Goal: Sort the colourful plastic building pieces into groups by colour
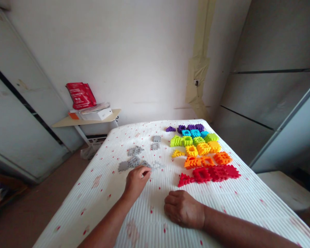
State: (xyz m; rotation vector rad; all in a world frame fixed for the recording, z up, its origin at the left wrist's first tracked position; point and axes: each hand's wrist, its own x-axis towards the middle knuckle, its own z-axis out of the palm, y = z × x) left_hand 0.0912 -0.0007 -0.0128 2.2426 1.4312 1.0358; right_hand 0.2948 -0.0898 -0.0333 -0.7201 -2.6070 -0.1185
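Observation:
My left hand reaches over a white bed, its fingers pinched on a grey toy piece among several grey pieces. My right hand rests on the cover as a loose fist, nothing visible in it. Further right lie coloured toy blocks in rows: red, orange, yellow, green, blue and purple.
A small side table against the wall carries a red bag and a white box. Grey cabinets stand on both sides. Brown floor lies left of the bed.

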